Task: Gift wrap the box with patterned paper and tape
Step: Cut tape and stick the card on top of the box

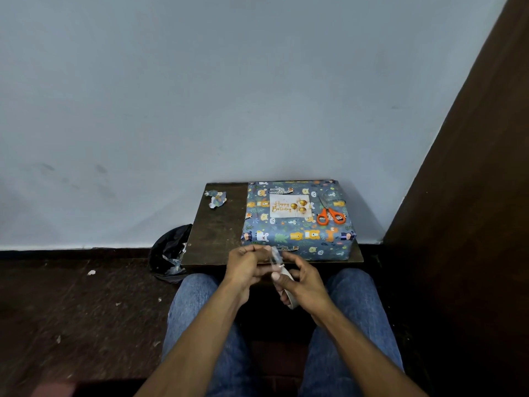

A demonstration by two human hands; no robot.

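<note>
Left hand (pixel 248 263) and right hand (pixel 303 279), both raised just in front of the table's near edge, above the person's lap. The right hand, fingers curled, grips a roll of clear tape (pixel 286 285), of which only part of the pale core shows between the fingers. The left hand, fingers bent, pinches the free end of a tape strip (pixel 274 257) between thumb and fingertips; the strip runs from the roll up to that pinch and looks crumpled and translucent. Beyond the hands, a small dark wooden table (pixel 217 230) stands against the wall. The box (pixel 297 224), fully covered in blue patterned paper printed with cartoon animals and leaves, lies flat on the right part of the table, its far side at the far edge and its near side close to the near edge; its right side reaches the table's right edge. A white card (pixel 289 206) reading "Happy Birthday", with gold balloons, lies flat on top of the box, toward its far left. Orange-handled scissors (pixel 330 214) rest on top of the box at its right side, handles toward the person, blades pointing to the far edge. A crumpled paper scrap (pixel 216 198) of the same pattern sits at the table's far left corner. On the floor to the left of the table, a black bag (pixel 169 253) holds further paper scraps; small white bits lie scattered on the dark floor (pixel 86 310). Blue jeans (pixel 194 310) cover the person's knees below the hands
</note>
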